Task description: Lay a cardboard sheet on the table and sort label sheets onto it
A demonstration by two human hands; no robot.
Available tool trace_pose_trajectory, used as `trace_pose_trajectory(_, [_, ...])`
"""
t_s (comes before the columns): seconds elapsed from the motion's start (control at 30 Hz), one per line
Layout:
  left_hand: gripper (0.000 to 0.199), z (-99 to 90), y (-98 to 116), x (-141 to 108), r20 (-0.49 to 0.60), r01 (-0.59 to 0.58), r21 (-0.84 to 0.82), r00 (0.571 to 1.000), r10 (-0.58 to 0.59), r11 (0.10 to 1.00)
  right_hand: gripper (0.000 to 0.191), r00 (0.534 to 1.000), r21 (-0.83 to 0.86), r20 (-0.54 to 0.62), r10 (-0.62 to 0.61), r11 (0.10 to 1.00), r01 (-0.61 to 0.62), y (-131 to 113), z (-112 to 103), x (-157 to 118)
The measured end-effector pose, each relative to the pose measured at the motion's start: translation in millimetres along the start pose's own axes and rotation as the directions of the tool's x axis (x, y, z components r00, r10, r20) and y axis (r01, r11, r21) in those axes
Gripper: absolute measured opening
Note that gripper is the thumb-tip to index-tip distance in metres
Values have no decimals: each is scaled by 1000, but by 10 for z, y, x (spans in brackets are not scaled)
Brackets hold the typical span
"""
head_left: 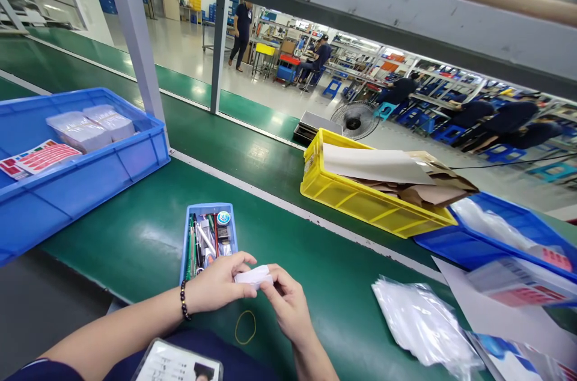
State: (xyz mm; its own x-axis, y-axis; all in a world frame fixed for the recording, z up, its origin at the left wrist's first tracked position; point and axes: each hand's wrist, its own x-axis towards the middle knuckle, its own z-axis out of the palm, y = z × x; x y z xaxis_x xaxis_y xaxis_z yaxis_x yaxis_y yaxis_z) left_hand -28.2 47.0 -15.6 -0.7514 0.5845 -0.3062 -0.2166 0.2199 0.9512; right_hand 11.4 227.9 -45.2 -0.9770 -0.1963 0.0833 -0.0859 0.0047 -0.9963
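Observation:
A small wad of white paper slips [253,276] is held over the green bench between both hands. My left hand [216,286], with a beaded bracelet at the wrist, pinches its left end between thumb and fingers. At the right end, the thumb and fingers of my right hand [288,303] are closed on the same paper. A yellow rubber band [255,328] lies on the bench just below the hands. Right behind my left hand stands a small blue tray [185,249] of pens, scissors and a round tin; the hand hides its near end.
A large blue bin [90,188] with bundled cards and red-printed sheets stands left. To the right are clear plastic bags [419,327], a yellow crate [360,207] of paper and cardboard, and another blue bin [437,243]. A metal post [135,38] rises behind the bench.

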Motion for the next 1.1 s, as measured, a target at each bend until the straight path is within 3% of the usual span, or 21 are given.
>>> trace_pose_trajectory(0.1, [33, -29, 22, 23, 69, 60, 54, 996, -64, 997, 21, 1000, -6, -1, -6, 1000, 6, -4, 21, -3])
trace_pose_trajectory(0.2, [31, -29, 18, 49, 94, 158, -30, 983, -155, 987, 23, 1000, -25, 1, 10, 1000, -10, -6, 43, -5])
trace_pose_trajectory(0.3, [33, -13, -7, 54, 44, 144, -100, 989, -140, 985, 21, 998, -15, -15, 64, 998, -64, -6, 45, -1])
trace_pose_trajectory(0.37, [30, -28, -19, 35, -16, 105, -41, 994, -106, 994, 19, 991, 21, -60, 118, 993, -117, -1, 13, -6])
trace_pose_trajectory(0.43, [25, -76, -23, 4, -77, 64, 43, 995, -60, 997, 21, 983, -72, -87, 161, 983, -167, 6, -41, -22])
trace_pose_trajectory(0.47, [24, -107, -23, -12, -100, 45, 78, 994, -37, 996, 17, 981, -195, -66, 184, 961, -193, 11, -66, -34])
trace_pose_trajectory(0.53, [23, -168, -21, -42, -137, 23, 138, 991, -4, 990, 3, 963, -504, 41, 266, 838, -211, 31, -85, -63])
trace_pose_trajectory(0.6, [23, -207, -21, -65, -159, 16, 210, 987, 18, 977, 5, 911, -720, 149, 384, 674, -167, 71, -42, -97])
trace_pose_trajectory(0.7, [22, -220, -19, -82, -169, 9, 319, 984, 47, 948, 11, 848, -866, 202, 489, 494, -79, 174, 103, -142])
trace_pose_trajectory(0.77, [21, -214, -12, -84, -170, 0, 355, 983, 65, 935, 13, 843, -901, 220, 490, 433, -17, 243, 177, -156])
trace_pose_trajectory(0.83, [20, -211, 4, -84, -179, 2, 367, 981, 69, 930, 15, 861, -891, 235, 451, 455, 5, 281, 181, -149])
trace_pose_trajectory(0.93, [19, -213, 45, -96, -194, 12, 384, 979, 68, 923, 11, 896, -758, 187, 403, 639, -129, 251, 57, -101])
trace_pose_trajectory(1.03, [17, -195, 86, -120, -190, 6, 431, 978, 84, 902, 12, 936, -456, 56, 348, 843, -286, 155, -103, -31])
trace_pose_trajectory(1.1, [16, -166, 101, -132, -179, 0, 478, 979, 98, 878, 18, 950, -209, -62, 305, 927, -311, 89, -171, 9])
